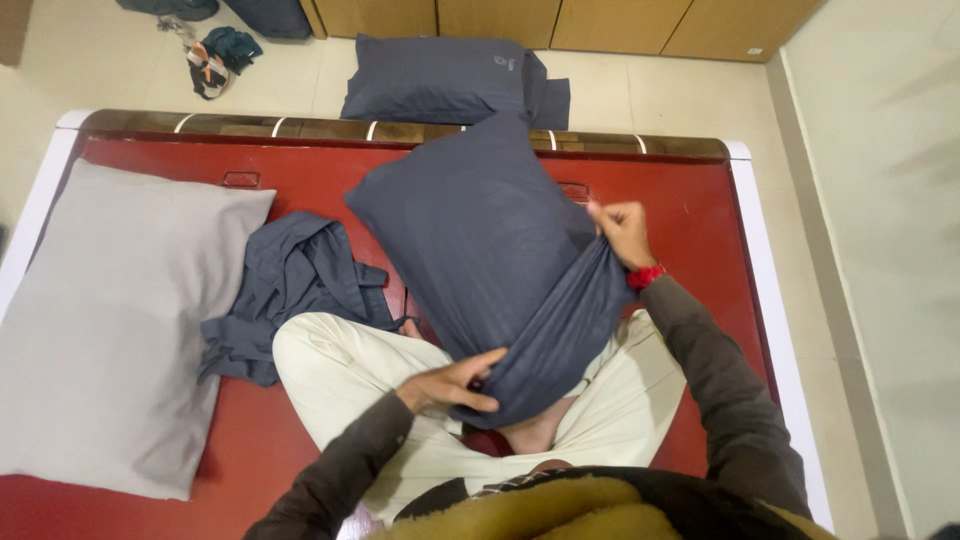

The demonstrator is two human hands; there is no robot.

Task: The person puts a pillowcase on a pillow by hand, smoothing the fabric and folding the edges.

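A pillow in a dark blue-grey pillowcase [480,240] stands tilted on my lap, its far corner pointing away from me. My left hand [455,385] grips the loose open end of the pillowcase near my knees. My right hand [622,232], with a red band at the wrist, pinches the pillowcase's edge on the pillow's right side. I sit cross-legged in cream trousers on a red bed surface [700,200].
A bare grey pillow [110,320] lies at the left. A crumpled dark blue-grey cloth [290,285] sits beside my left knee. Another dark-cased pillow [450,80] lies on the floor beyond the wooden bed edge [320,128]. Clothes lie on the floor at far left.
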